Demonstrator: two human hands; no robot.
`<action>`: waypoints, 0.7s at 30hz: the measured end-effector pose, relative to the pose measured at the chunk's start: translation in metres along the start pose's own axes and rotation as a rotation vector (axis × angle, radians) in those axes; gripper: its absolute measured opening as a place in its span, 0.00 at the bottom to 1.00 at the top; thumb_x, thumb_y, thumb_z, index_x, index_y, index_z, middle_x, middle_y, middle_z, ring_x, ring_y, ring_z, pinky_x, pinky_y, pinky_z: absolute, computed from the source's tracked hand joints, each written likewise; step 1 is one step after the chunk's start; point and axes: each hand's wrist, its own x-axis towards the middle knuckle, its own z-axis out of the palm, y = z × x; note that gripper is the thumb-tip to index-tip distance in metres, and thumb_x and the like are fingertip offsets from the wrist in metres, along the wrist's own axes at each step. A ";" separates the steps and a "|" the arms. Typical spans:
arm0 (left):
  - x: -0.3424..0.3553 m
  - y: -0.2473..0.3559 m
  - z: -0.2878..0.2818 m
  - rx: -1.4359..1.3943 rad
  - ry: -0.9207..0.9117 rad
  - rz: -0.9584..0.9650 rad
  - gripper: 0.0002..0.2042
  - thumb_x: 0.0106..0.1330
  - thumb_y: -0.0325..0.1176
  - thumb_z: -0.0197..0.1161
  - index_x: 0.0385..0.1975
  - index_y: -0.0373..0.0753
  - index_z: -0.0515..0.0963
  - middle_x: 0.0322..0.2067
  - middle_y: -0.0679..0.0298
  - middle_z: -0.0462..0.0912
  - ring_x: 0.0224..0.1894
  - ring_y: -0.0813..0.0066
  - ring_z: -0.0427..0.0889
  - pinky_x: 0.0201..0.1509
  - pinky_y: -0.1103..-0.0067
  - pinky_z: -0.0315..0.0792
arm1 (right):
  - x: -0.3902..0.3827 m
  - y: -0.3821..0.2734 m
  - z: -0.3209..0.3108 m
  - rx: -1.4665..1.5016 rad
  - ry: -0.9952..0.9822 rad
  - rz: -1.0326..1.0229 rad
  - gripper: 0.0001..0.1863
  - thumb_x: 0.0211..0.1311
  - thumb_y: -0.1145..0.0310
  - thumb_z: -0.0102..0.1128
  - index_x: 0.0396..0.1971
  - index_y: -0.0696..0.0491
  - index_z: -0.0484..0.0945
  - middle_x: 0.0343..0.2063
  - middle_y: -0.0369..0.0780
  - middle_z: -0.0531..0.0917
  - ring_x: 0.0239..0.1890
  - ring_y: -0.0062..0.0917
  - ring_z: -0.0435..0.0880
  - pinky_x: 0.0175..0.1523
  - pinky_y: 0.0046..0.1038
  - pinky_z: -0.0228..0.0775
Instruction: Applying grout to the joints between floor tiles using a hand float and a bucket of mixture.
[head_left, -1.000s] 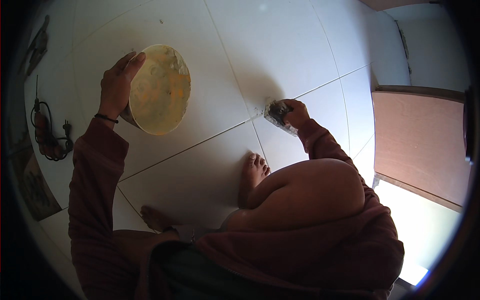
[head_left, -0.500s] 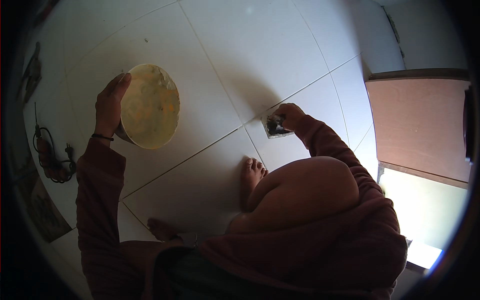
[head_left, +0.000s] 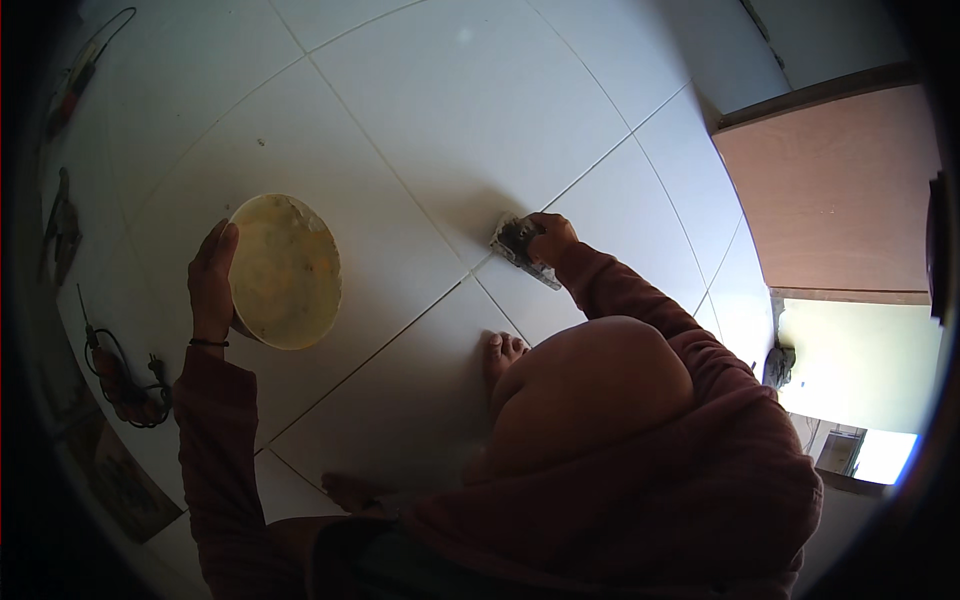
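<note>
My left hand [head_left: 210, 285] grips the side of a round, pale yellow tub [head_left: 285, 272], thumb up at its rim. Smears and a few orange-brown patches mark the pale surface facing me. In my right hand [head_left: 553, 240] is a flat scraper-like tool [head_left: 525, 250], grimy with dark and whitish residue. The tool is tilted over the white tile floor [head_left: 400, 120], close to a joint between tiles and a little beyond the corner where the joints cross. My fingers cover part of it, so its exact kind is unclear.
Along the left lie a corded tool [head_left: 125, 385] with a thin metal tip, a dark hand tool [head_left: 65, 230] and another tool with a cable [head_left: 80, 85]. My bare foot [head_left: 503, 355] and bent knee are near the scraper. A pinkish-brown panel [head_left: 830, 200] stands at the right.
The view has shifted. My right hand has turned the scraper so that it is seen more edge-on, nearer the tile joint. The tub in my left hand has come a little closer to me.
</note>
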 end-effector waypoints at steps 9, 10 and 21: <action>-0.008 0.010 0.010 0.124 0.043 0.060 0.27 0.57 0.50 0.59 0.47 0.32 0.73 0.36 0.60 0.79 0.41 0.75 0.76 0.48 0.78 0.68 | -0.039 -0.074 0.064 0.440 -0.764 -0.069 0.31 0.22 0.81 0.51 0.39 0.53 0.79 0.28 0.38 0.80 0.34 0.25 0.77 0.36 0.26 0.71; -0.018 0.018 0.018 0.191 0.067 0.080 0.27 0.56 0.51 0.60 0.47 0.32 0.73 0.34 0.60 0.79 0.38 0.75 0.76 0.46 0.78 0.68 | -0.037 -0.090 0.058 0.540 -0.754 -0.103 0.32 0.22 0.82 0.50 0.40 0.54 0.78 0.29 0.38 0.80 0.35 0.24 0.77 0.35 0.27 0.72; -0.023 0.007 0.012 0.122 0.106 0.139 0.25 0.56 0.48 0.62 0.45 0.33 0.75 0.24 0.63 0.78 0.27 0.79 0.73 0.37 0.82 0.69 | -0.038 -0.167 0.110 -0.470 -0.202 -1.399 0.20 0.36 0.68 0.63 0.36 0.34 0.79 0.34 0.34 0.74 0.43 0.29 0.71 0.51 0.32 0.63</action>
